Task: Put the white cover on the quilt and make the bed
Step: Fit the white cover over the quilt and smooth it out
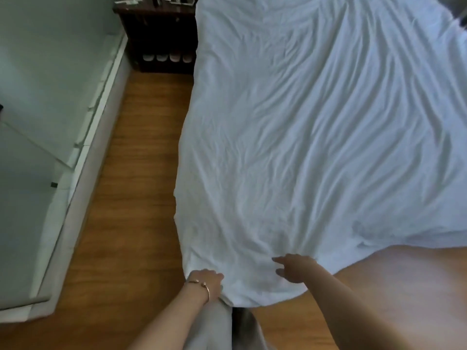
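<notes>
Foot-of-bed straightening: 2 hands at the near corner of the covered quilt.

At far left a pale wall [38, 72] and white skirting run beside the wooden floor [131, 173]; a dark bedside shelf [161, 34] stands at the far end, with small blurred items on top and no writing I can read. The left hand [206, 281], a bangle [199, 286] at its wrist, grips the near left corner of the white cover [316, 122], fingers curled into the cloth, probably to pin that corner while the rest is tugged flat. Right of it, the right hand [294, 267] rests on the near edge with fingers loosely extended, holding nothing, likely smoothing. The cover lies spread but creased over the bed, its near right edge hanging over the floor. No brand or label shows.
</notes>
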{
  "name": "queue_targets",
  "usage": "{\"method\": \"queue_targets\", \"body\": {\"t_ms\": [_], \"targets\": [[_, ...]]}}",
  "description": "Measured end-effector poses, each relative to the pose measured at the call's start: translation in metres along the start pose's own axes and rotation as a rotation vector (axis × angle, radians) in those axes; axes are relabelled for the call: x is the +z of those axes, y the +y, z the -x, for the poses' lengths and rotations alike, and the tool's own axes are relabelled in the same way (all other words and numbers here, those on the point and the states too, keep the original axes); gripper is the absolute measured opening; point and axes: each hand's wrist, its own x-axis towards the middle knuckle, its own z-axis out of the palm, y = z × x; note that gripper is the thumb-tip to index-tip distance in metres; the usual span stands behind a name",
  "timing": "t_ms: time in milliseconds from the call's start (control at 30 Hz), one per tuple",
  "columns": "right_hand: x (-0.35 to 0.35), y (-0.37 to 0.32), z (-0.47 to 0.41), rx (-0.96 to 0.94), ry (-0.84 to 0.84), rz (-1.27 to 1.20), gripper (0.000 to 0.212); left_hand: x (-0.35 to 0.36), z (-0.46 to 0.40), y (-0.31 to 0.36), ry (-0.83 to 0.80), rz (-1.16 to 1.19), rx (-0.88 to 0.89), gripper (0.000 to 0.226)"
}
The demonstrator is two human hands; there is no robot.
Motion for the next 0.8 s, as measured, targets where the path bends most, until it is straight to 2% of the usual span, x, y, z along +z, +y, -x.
{"method": "queue_targets", "body": {"t_ms": [133, 267, 467, 600, 800], "targets": [[0.003, -0.055, -0.001, -0.033, 0.05, -0.287, 0.051, -0.016, 0.018, -0.033, 0.087, 0.207, -0.064, 0.044], [-0.001, -0.125, -0.014, -0.052, -0.033, -0.406, 0.051, -0.033, 0.024, -0.076, 0.097, 0.277, -0.098, 0.035], [-0.055, -0.22, -0.054, 0.063, -0.051, -0.552, 0.04, -0.085, 0.019, -0.209, 0.059, 0.401, -0.123, 0.038], [-0.109, -0.285, -0.077, 0.154, 0.017, -0.631, 0.038, -0.135, 0.023, -0.312, 0.047, 0.436, -0.148, 0.043], [-0.261, -0.363, -0.12, 0.063, 0.087, -0.685, 0.036, -0.219, 0.008, -0.397, 0.092, 0.566, -0.133, 0.034]]}}
